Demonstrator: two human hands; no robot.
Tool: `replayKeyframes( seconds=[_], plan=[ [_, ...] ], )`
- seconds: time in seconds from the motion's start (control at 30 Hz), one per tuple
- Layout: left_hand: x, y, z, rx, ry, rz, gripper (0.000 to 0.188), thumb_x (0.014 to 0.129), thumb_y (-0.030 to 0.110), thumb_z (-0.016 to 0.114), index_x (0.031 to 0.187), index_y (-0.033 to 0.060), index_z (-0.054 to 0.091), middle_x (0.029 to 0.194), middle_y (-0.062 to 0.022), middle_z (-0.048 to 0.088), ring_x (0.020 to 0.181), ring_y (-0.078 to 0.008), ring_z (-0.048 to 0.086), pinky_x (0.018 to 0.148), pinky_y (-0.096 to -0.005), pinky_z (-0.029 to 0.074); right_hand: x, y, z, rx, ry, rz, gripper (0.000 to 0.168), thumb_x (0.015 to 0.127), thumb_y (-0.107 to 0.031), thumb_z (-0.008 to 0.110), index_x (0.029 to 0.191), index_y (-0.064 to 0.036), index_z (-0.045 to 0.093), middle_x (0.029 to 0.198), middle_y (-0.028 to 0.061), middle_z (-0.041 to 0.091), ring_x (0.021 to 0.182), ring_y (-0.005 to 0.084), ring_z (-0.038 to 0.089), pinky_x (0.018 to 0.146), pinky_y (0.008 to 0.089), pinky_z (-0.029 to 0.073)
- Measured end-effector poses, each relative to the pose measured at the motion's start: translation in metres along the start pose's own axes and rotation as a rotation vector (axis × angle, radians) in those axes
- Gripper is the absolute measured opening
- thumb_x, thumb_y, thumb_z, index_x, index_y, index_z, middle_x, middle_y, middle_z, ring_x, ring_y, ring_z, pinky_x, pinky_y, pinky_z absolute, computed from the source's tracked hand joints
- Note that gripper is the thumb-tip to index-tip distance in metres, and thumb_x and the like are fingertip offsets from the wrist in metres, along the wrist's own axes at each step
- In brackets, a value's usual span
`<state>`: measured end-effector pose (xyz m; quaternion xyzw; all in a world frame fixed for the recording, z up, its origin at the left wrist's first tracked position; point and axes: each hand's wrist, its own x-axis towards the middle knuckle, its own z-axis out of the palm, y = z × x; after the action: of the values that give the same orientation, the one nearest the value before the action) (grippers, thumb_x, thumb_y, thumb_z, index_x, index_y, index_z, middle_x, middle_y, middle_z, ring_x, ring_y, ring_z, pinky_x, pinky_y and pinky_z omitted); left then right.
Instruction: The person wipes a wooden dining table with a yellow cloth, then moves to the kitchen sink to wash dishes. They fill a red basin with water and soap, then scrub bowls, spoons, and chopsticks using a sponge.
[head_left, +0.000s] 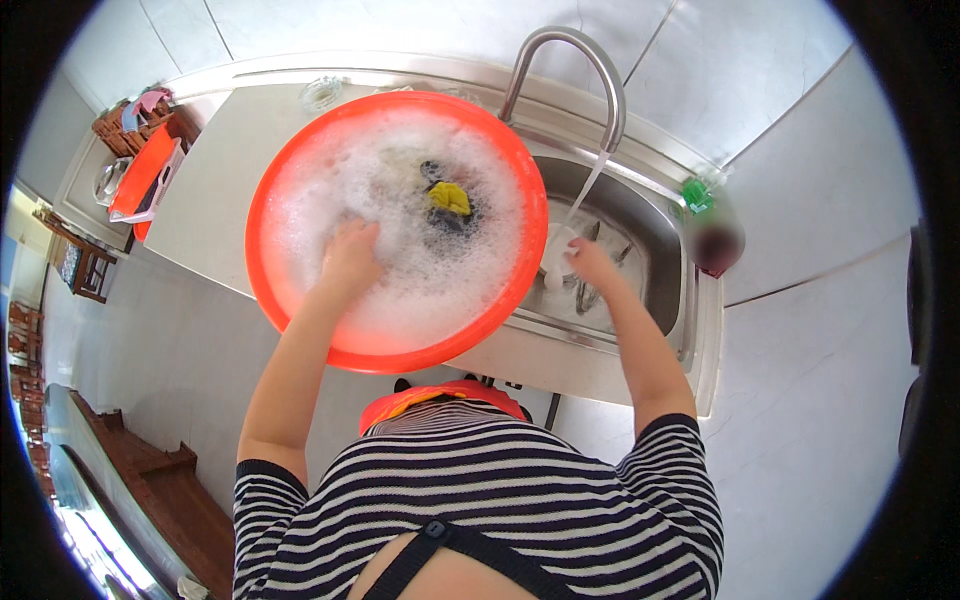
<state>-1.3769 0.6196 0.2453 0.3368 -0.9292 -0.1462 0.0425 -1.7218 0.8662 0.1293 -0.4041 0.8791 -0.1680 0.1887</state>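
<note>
A large orange-red plastic basin (534, 217) full of white suds sits on the counter and overlaps the sink's left side. My left hand (351, 253) dips into the foam at the basin's left; its fingertips are hidden there. A yellow and dark cloth or sponge (450, 199) shows through the suds. Over the stainless steel sink (664, 259), my right hand (591, 261) grips the edge of a white dish (553, 259), partly hidden by the basin's rim. Water (589, 184) runs down from the curved faucet (616, 112) beside it.
Metal utensils (589, 296) lie in the sink. At its right corner are a green item (697, 195) and a dark red container (716, 251). A clear glass dish (322, 94) stands behind the basin. Orange and white baskets (154, 176) are beyond the counter's left end.
</note>
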Motion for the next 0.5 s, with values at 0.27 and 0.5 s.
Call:
replayKeyframes(
  seconds=[0.27,0.5],
  plan=[
    [0.001,-0.019,0.016,-0.005,0.170,0.090,0.042,0.060,0.012,0.070,0.099,0.0042,0.057,0.108,-0.0161,0.053,0.109,-0.0346,0.046,0.089,-0.0432,0.039,0.003,-0.006,0.088,-0.167,0.058,0.257,0.042,0.073,-0.014,0.061,0.113,-0.007,0.050,0.111,0.0261,0.046,0.097,0.0426,0.053,0.082,0.0438,0.046],
    [0.002,-0.005,-0.004,0.093,-0.003,0.146,0.032,0.056,0.022,0.074,0.081,0.0057,0.062,0.093,-0.0132,0.058,0.096,-0.0310,0.053,0.081,-0.0411,0.044,-0.018,-0.002,0.035,-0.148,-0.063,-0.020,0.038,0.070,-0.012,0.061,0.107,-0.005,0.056,0.108,0.0245,0.054,0.099,0.0368,0.053,0.081,0.0422,0.046]
  ],
)
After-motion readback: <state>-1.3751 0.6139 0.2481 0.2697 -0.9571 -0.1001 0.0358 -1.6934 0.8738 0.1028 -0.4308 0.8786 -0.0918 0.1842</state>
